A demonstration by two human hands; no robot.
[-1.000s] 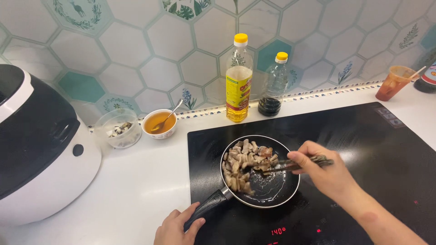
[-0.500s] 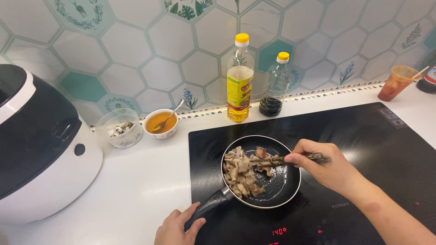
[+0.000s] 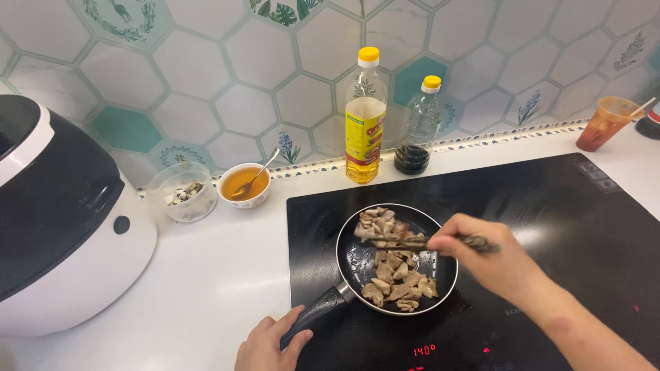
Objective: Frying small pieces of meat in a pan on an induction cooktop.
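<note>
A: How far along is the frying?
B: Meat (image 3: 393, 271) in the pan (image 3: 357, 264) looks pale brown, mostly cooked, I'd judge. Right hand (image 3: 491, 257) grips chopsticks (image 3: 412, 242) over it; left hand (image 3: 268, 343) wraps the handle (image 3: 316, 315).
A: Packages?
B: Behind the pan: oil bottle (image 3: 365, 117), yellow label and cap; right of it, a dark sauce bottle (image 3: 418, 127).

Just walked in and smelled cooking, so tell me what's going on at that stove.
A person is stirring pale meat pieces in a small black frying pan on a black cooktop. The left hand grips the pan handle, and the right hand holds chopsticks in the meat. Behind the pan stand an oil bottle and a dark sauce bottle; a bowl of amber liquid sits to the left.
</note>
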